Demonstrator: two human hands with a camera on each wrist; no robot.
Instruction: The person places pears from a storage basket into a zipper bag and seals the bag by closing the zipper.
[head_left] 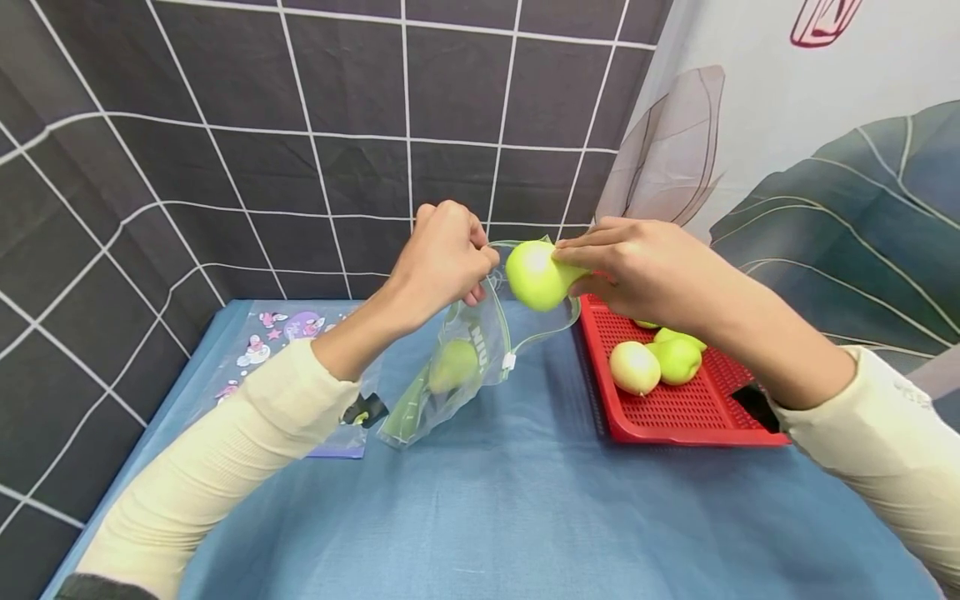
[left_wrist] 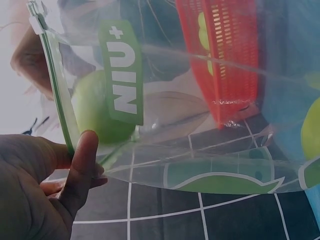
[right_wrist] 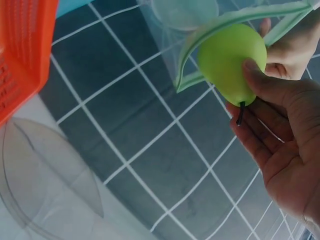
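Observation:
My left hand point(head_left: 450, 258) pinches the rim of a clear zip bag point(left_wrist: 165, 115) between thumb and fingers, and the bag hangs with its mouth spread. A pale green fruit point(head_left: 453, 365) lies low inside it. My right hand point(head_left: 637, 262) holds a green pear point(head_left: 536, 275) by its narrow stem end, round end toward the bag. In the right wrist view the pear point(right_wrist: 232, 60) is at the bag's green-edged mouth, its dark stem point(right_wrist: 241, 114) beside my fingers. A white slider point(head_left: 508, 362) sits on the bag's zip edge.
A red plastic basket point(head_left: 697, 435) at the right holds several green and pale yellow fruits point(head_left: 635, 367). Flat on the blue cloth point(head_left: 465, 517) at the left lies a clear bag with cartoon prints point(head_left: 255, 350). A dark tiled-pattern sheet point(head_left: 337, 92) stands behind.

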